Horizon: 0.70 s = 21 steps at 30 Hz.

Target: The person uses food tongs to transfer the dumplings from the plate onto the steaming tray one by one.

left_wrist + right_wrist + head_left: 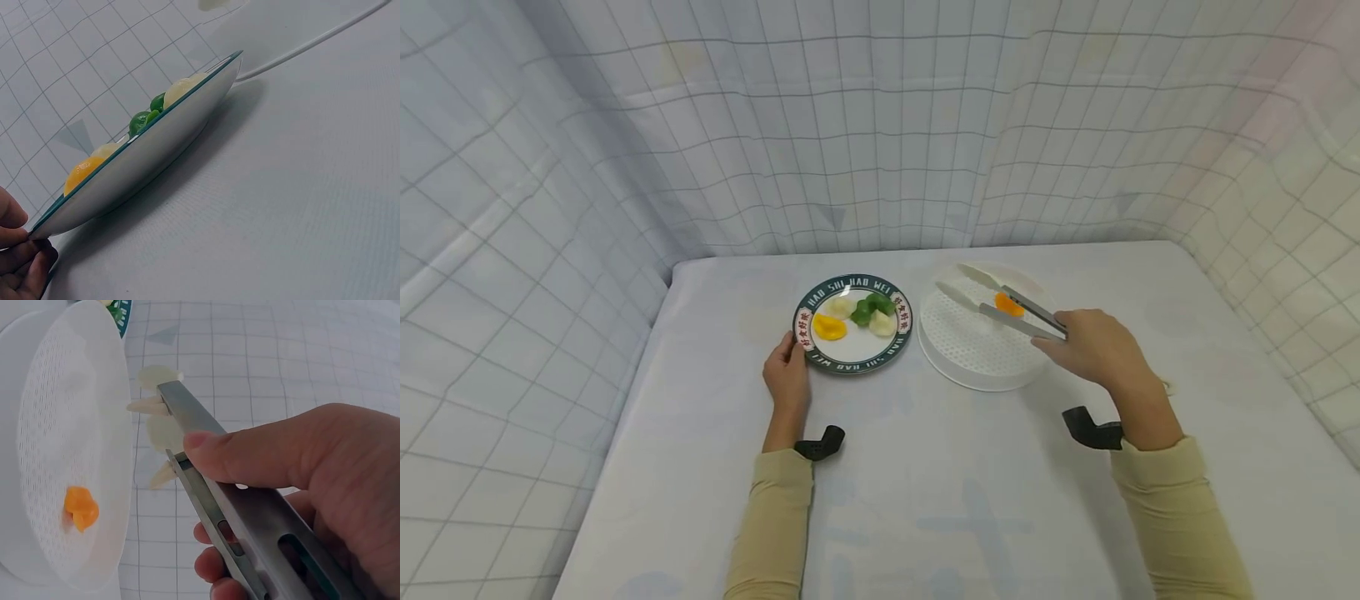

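My left hand [787,375] pinches the left rim of a round plate [850,367], thumb above and fingers beneath. Yellow [830,327], cream [882,323] and green [874,308] food-like pieces lie on this green-rimmed plate. Metal tongs [206,481] with pale tips are gripped in my right hand [1093,346], thumb on one arm and fingers around the other. Their tips are apart, with nothing between them, over the white perforated basket [958,350]. Inside that basket sits one orange piece [81,507], which shows below the tongs in the head view.
The basket stands just right of the plate on a white-covered table [910,483]. Grid-patterned curtains [865,125] hang behind the table and along both sides. A black wrist camera [822,443] sits on the left wrist, another [1092,429] on the right.
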### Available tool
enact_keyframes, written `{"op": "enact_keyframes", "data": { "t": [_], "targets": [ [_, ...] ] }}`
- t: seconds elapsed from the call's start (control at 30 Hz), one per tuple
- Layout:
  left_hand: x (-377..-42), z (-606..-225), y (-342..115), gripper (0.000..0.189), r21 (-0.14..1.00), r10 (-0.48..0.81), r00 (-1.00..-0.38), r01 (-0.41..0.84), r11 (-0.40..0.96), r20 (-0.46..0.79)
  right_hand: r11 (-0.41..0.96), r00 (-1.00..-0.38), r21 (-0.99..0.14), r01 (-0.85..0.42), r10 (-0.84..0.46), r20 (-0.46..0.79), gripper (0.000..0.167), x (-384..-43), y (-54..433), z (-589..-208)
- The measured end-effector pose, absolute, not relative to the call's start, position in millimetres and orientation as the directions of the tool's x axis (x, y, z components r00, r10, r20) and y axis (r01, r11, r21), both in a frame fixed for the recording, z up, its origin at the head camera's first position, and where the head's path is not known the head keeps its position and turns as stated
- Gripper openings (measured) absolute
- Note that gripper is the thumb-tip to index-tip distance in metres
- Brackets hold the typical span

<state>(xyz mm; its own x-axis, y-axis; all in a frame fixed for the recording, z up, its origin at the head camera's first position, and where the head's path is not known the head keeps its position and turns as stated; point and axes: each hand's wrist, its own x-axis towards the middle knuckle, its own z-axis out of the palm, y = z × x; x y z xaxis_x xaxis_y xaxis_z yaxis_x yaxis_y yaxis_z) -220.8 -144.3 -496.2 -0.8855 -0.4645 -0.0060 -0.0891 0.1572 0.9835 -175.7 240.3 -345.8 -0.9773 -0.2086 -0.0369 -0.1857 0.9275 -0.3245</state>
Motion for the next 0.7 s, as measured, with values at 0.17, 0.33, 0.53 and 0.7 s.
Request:
{"op": "enact_keyframes", "data": {
  "t": [0.17, 0.33, 0.53, 0.7],
  "targets": [
    [-220, -496, -143, 0.042, 0.984, -0.468, -0.884, -0.08, 0.157, 0.003, 0.921, -0.968, -0.313, -0.231, -0.251, -0.027, 0.031, -180, 220, -347],
    [-221, -494, -143, 0.042, 0.983, -0.475, -0.88, -0.073, 0.166, 0.015, 0.903, -0.947, -0.304, -0.305, -0.321, -0.004, 0.035, -183, 197, -353],
    [-221, -495, -142, 0.042, 0.982, -0.484, -0.875, -0.086, 0.166, 0.005, 0.887, -0.918, -0.251, -0.387, -0.396, 0.017, 0.029, -182, 175, -360],
    [-221, -497, -143, 0.042, 0.983, -0.488, -0.873, -0.082, 0.167, 0.01, 0.899, -0.917, -0.213, -0.383, -0.398, -0.03, 0.027, -182, 162, -361]
  ]
}}
